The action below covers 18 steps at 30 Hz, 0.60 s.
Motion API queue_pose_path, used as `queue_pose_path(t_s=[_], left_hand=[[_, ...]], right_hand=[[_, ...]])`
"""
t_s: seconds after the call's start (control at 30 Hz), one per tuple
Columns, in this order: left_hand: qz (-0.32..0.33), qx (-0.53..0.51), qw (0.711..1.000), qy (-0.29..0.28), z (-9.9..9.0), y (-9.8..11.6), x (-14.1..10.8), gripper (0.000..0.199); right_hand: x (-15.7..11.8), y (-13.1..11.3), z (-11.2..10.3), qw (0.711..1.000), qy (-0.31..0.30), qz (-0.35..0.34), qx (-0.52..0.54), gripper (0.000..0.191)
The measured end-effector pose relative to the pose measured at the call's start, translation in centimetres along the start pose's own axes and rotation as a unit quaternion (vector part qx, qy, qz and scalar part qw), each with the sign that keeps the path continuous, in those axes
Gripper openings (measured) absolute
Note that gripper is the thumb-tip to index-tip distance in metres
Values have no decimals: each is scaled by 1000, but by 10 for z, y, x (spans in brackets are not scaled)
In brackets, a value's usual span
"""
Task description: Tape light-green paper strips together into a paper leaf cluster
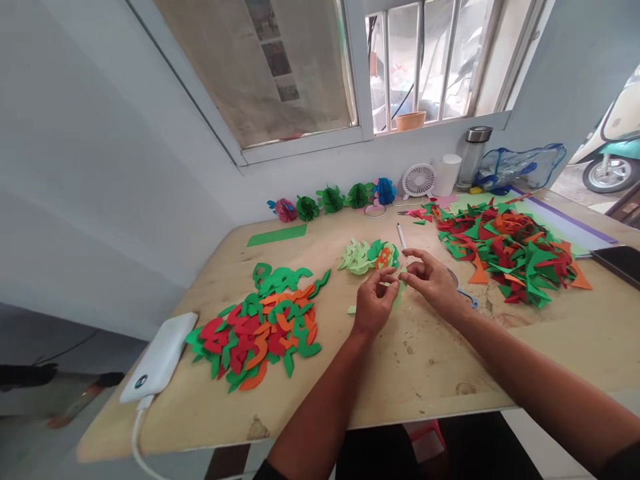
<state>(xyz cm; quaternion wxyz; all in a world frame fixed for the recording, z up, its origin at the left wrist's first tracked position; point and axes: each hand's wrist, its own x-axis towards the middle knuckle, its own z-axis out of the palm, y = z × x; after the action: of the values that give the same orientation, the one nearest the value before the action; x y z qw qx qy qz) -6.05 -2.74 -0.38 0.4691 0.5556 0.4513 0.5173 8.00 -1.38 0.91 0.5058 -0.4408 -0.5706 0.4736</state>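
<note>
My left hand (pixel 376 301) and my right hand (pixel 427 277) meet over the middle of the wooden table, fingertips pinched on a small light green paper piece (pixel 403 272) between them. Just behind the hands lies a cluster of light green cut pieces (pixel 358 257), with darker green and orange pieces (pixel 384 256) at its right. A white pen (pixel 401 236) lies beyond my right hand. Scissors with blue handles (pixel 468 298) are partly hidden behind my right hand.
Cut red, orange and green shapes (pixel 260 327) are piled at left, scraps (pixel 515 247) at right. Along the wall stand paper figures (pixel 331 199), a small fan (pixel 419 181) and a bottle (pixel 473 157). A white power bank (pixel 160 357) lies at the left edge, a phone (pixel 620 261) at the right.
</note>
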Motion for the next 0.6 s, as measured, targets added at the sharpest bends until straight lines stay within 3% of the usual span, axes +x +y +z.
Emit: queue_pose_path(t_s=[0.2,0.43,0.6], left_hand=[[-12,-40,998,-39,7,-6,-3,46],[-2,-59,998,-24,9,0,-7,37],[-24,-78,997,-3,6,1,-6,35]], right_hand=[[-2,-3,1,1000,-5,-5,0,50],[-2,0,2,1000,-6,-6,-3,49],[1,2,-3,999,49,-11,-20,38]])
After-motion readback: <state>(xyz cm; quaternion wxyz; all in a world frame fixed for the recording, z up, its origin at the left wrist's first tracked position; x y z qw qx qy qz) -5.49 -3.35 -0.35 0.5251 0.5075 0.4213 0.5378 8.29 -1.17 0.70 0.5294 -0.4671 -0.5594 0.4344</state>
